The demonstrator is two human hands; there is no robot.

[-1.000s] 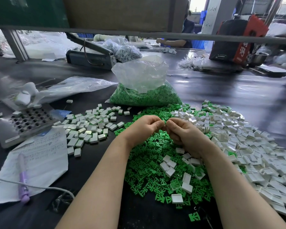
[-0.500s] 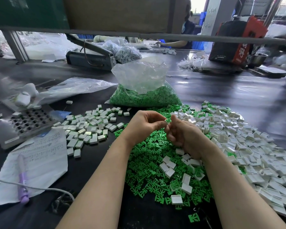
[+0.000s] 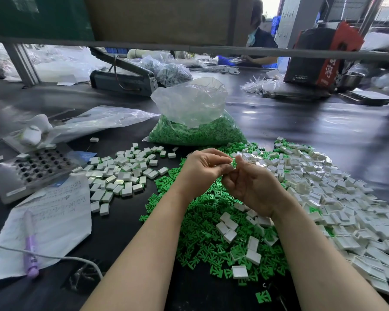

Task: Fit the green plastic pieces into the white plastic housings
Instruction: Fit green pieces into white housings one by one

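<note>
A: Step?
B: Mating. Left hand [image 3: 202, 170] is pinching a green piece [image 3: 234, 163]; right hand [image 3: 249, 185] is curling against it. Housing hidden, can't confirm.
A: Next?
B: Looks like pressing it flush.
A: Position?
B: Hovering above the green pile [image 3: 202, 221], bag [image 3: 193, 115] beyond. Piece is small, pronged.

Green pieces [image 3: 202, 232], white housings [image 3: 337, 198] (black table [image 3: 301, 135]), purple pen [image 3: 30, 243]
</note>
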